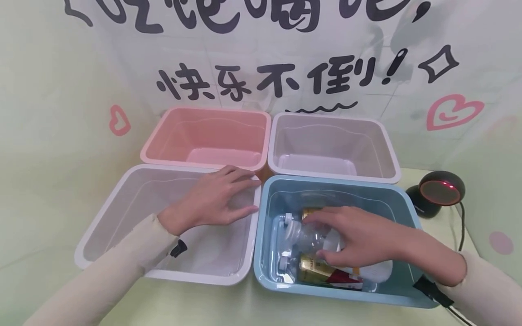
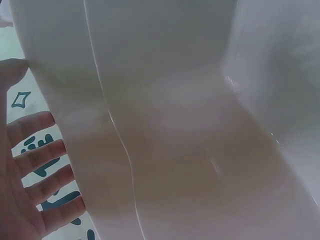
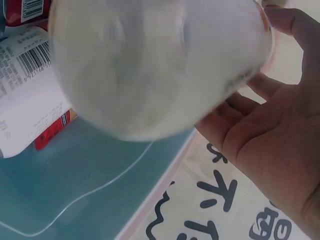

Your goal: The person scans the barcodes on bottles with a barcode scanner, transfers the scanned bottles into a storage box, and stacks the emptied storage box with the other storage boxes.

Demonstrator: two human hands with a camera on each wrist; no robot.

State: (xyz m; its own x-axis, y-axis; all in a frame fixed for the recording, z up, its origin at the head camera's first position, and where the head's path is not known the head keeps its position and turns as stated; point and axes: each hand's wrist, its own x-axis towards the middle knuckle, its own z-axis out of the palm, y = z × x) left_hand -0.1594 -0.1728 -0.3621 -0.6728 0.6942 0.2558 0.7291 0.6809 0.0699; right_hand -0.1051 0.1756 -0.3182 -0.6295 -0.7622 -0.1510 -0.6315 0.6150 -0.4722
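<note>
My right hand [image 1: 359, 235] is inside the blue bin [image 1: 346, 297], thumb and fingers set around a white round container [image 1: 377, 271]. In the right wrist view the container [image 3: 150, 65] fills the middle, slightly blurred, with the thumb at its edge and the fingers along its side. A clear plastic bottle [image 1: 293, 232] lies by the fingertips. Nearer the front is a gold and red can [image 1: 316, 270], and another gold can [image 1: 308, 212] lies partly hidden behind the hand. My left hand [image 1: 216, 194] stretches over the whitish bin [image 1: 195, 277], fingers extended toward its right rim.
A pink bin [image 1: 205, 160] and a pale lilac bin [image 1: 334, 176] stand behind the front two. To the right is a black round device [image 1: 442, 188] with red lights and a cable. A printed wall hanging [image 1: 244, 54] rises behind the bins.
</note>
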